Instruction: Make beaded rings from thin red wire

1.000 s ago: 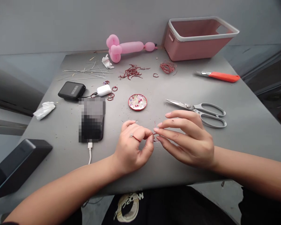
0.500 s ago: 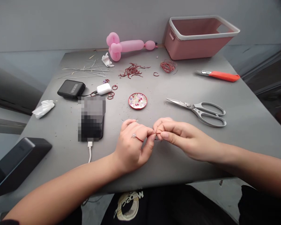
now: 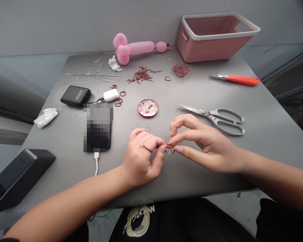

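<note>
- Counter [image 3: 202,185] in grey carried a dark box [image 3: 22,178] at its left edge, with a crumpled white wad [image 3: 45,117] beyond it.
- Next came a black power bank [image 3: 75,95], thin rods [image 3: 91,75] lying crossed behind it.
- A phone [image 3: 98,129], its upper part blurred into blocks, lay in front with a white plug [image 3: 96,155] at its near end.
- A white case [image 3: 111,95] sat among small red rings [image 3: 123,93].
- Farther back, a pink balloon [image 3: 142,48] lay behind a pile of dark red clippings [image 3: 141,76].
- The left hand [image 3: 141,159], a beaded red ring [image 3: 147,148] on one finger, had its thumb and forefinger fingers pinched together on a thin red loop [image 3: 170,153].
- A round dish [image 3: 147,116] of pale and pink beads stood just beyond the hands.
- The loop was between the two hands, above the near part of the counter.
- The right hand [image 3: 212,148] had its forefinger at the loop and its thumb narrowly apart; whether these fingers gripped it could not be told.
- Grey scissors [image 3: 206,114] lay behind that hand, a pink basket [image 3: 214,50] stood at the back, and an orange-handled knife [image 3: 242,80] lay farthest right.
</note>
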`<state>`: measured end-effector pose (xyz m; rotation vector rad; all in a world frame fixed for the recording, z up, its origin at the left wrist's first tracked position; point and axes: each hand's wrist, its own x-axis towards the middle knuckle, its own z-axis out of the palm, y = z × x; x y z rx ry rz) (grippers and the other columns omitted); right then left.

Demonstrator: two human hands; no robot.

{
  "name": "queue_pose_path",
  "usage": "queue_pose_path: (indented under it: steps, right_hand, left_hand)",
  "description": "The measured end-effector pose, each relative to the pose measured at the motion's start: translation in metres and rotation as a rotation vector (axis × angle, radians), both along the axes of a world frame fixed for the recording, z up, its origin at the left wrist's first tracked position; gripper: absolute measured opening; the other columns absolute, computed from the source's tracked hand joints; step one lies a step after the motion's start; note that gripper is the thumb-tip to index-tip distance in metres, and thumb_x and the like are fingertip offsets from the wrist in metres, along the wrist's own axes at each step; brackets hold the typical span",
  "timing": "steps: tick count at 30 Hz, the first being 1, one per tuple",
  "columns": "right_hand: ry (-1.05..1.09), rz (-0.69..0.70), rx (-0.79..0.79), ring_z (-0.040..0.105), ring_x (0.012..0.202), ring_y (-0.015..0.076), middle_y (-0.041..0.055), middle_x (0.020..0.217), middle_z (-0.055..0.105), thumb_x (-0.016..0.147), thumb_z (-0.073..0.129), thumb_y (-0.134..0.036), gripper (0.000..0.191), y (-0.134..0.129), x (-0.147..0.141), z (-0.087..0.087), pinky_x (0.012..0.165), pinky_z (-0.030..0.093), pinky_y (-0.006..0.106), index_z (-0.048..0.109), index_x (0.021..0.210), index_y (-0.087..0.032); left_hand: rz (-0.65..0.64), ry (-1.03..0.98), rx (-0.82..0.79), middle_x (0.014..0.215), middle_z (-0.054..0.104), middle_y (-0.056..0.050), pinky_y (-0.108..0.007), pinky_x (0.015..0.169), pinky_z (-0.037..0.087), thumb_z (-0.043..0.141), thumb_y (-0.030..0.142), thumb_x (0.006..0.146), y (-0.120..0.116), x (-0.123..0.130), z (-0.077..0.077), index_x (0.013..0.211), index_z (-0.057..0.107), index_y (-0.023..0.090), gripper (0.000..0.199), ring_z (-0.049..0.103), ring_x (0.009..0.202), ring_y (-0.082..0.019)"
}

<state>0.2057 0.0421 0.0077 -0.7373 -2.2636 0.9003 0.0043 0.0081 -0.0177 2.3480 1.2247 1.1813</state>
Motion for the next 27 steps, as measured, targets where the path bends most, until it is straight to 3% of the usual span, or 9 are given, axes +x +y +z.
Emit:
queue_pose_path:
  steps: [5, 11, 14, 17, 21, 24, 27]
  right_hand:
    - [-0.038, -0.096, 0.094, 0.054, 0.091, 0.0182, 0.0045, 0.092, 0.056, 0.085, 0.061, -0.014, 0.007, -0.001, -0.004, -0.006, 0.085, 0.046, 0.038, 0.062, 0.086, -0.021]
    - [-0.066, -0.148, 0.558, 0.059, 0.095, 0.0227, 0.0041, 0.085, 0.064, 0.084, 0.066, -0.013, 0.011, 0.004, -0.006, -0.012, 0.084, 0.046, 0.042, 0.062, 0.087, -0.022]
    - [-0.084, -0.144, 0.650, 0.059, 0.098, 0.0238, 0.0023, 0.083, 0.067, 0.083, 0.067, -0.011, 0.013, 0.004, -0.004, -0.013, 0.084, 0.043, 0.042, 0.063, 0.086, -0.023]
    - [-0.052, -0.120, 0.531, 0.055, 0.102, 0.0241, 0.0024, 0.083, 0.066, 0.085, 0.064, -0.013, 0.012, 0.003, -0.004, -0.013, 0.087, 0.043, 0.043, 0.065, 0.084, -0.024]
    - [0.014, -0.022, 0.243, 0.051, 0.100, 0.0217, 0.0050, 0.087, 0.061, 0.087, 0.062, -0.016, 0.014, 0.006, -0.003, -0.010, 0.090, 0.045, 0.042, 0.066, 0.076, -0.022]
    - [0.023, 0.034, -0.083, 0.051, 0.098, 0.0193, 0.0057, 0.093, 0.057, 0.088, 0.061, -0.020, 0.018, 0.009, -0.001, -0.007, 0.091, 0.045, 0.040, 0.070, 0.072, -0.021]
    - [0.078, 0.118, -0.518, 0.053, 0.102, 0.0190, 0.0063, 0.088, 0.059, 0.086, 0.060, -0.021, 0.023, 0.011, -0.003, -0.007, 0.088, 0.047, 0.036, 0.073, 0.067, -0.021]
  left_hand:
    - [-0.005, 0.010, -0.023, 0.063, 0.062, 0.006, -0.038, 0.092, 0.039, 0.054, 0.014, 0.085, 0.000, 0.001, -0.001, 0.075, 0.049, 0.021, 0.014, 0.054, 0.060, -0.012]
    - [-0.008, 0.039, -0.048, 0.063, 0.062, 0.006, -0.037, 0.092, 0.038, 0.053, 0.015, 0.086, 0.001, 0.000, -0.004, 0.076, 0.050, 0.021, 0.012, 0.055, 0.061, -0.012]
    - [-0.016, 0.060, -0.039, 0.063, 0.062, 0.006, -0.037, 0.092, 0.038, 0.053, 0.015, 0.086, 0.001, 0.000, -0.003, 0.075, 0.049, 0.021, 0.013, 0.055, 0.061, -0.012]
    - [-0.031, 0.089, -0.029, 0.062, 0.061, 0.006, -0.038, 0.093, 0.039, 0.053, 0.014, 0.085, 0.001, 0.000, -0.002, 0.074, 0.047, 0.021, 0.014, 0.055, 0.060, -0.012]
    - [-0.083, 0.102, -0.023, 0.061, 0.061, 0.006, -0.037, 0.092, 0.041, 0.052, 0.013, 0.084, 0.001, -0.001, -0.002, 0.074, 0.048, 0.021, 0.014, 0.055, 0.061, -0.012]
    - [-0.128, 0.102, 0.029, 0.061, 0.061, 0.006, -0.038, 0.093, 0.041, 0.053, 0.013, 0.083, 0.001, -0.001, -0.002, 0.074, 0.047, 0.021, 0.014, 0.055, 0.061, -0.012]
    - [-0.157, 0.078, 0.087, 0.060, 0.062, 0.008, -0.039, 0.095, 0.039, 0.054, 0.013, 0.083, 0.001, 0.000, -0.002, 0.074, 0.048, 0.022, 0.014, 0.057, 0.061, -0.011]
